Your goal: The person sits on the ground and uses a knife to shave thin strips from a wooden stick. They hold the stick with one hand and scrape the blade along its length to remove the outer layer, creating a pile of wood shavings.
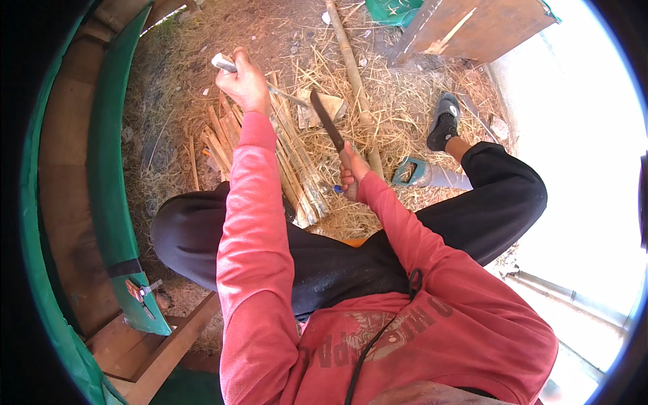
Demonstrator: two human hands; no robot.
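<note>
My left hand point(246, 84) is closed around the white handle point(223, 63) of a thin metal rod point(287, 95), whose exact kind I cannot make out. The rod slants right and down toward a knife point(325, 120) with a dark, broad blade. My right hand point(356, 170) grips the knife's handle, with the blade pointing up and left. The rod's end comes close to the blade near its tip; whether they touch I cannot tell. Below both hands lies a pile of split bamboo strips point(290, 155), with a flat wooden block point(327, 108) beyond it.
A handsaw point(432, 175) with a blue-green handle lies by my right leg. One bamboo pole point(347, 61) stretches across the straw-covered ground. Wooden boards point(472, 27) stand at the far right, and a green-covered panel point(108, 155) rises on the left.
</note>
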